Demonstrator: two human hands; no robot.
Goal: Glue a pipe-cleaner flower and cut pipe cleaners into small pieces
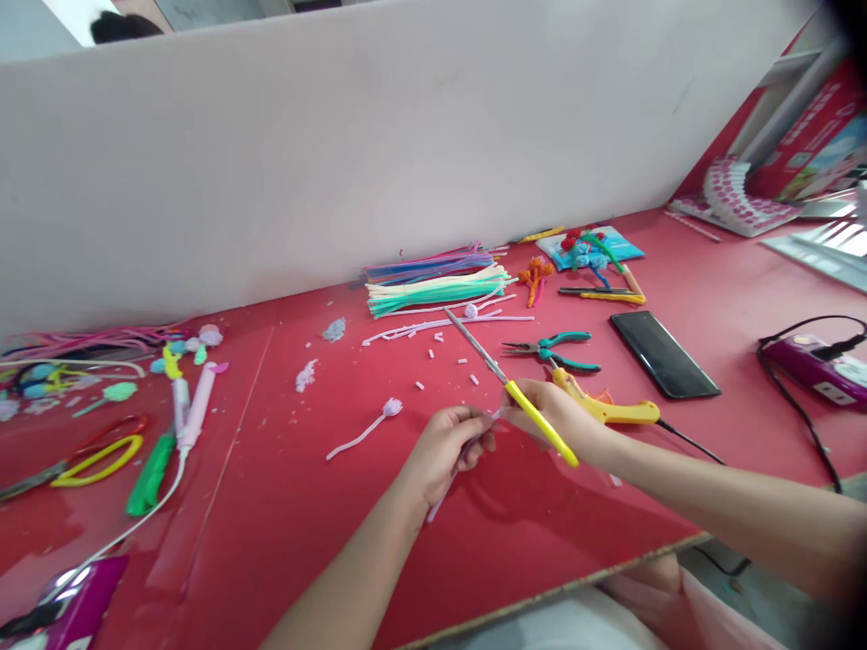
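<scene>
My left hand (455,444) is closed around a pale lilac pipe cleaner (442,502), whose tail hangs below the fingers. Close beside it, my right hand (542,413) has its fingertips at the upper end of that stem. The same hand holds what look like scissors (540,421) seen edge-on, yellow handle toward me and metal blade pointing up and left. To the left lies a lilac pipe-cleaner flower (391,408) on a stem. Short cut lilac pieces (462,362) are scattered beyond my hands. My right fingers are partly hidden by the handle.
Behind are bundled pipe cleaners (437,293). At right lie teal pliers (542,348), a yellow glue gun (610,411), a phone (664,354) and a purple power strip (806,366). At left are other scissors (98,460) and a pink glue gun (196,411). A white partition (339,162) stands behind.
</scene>
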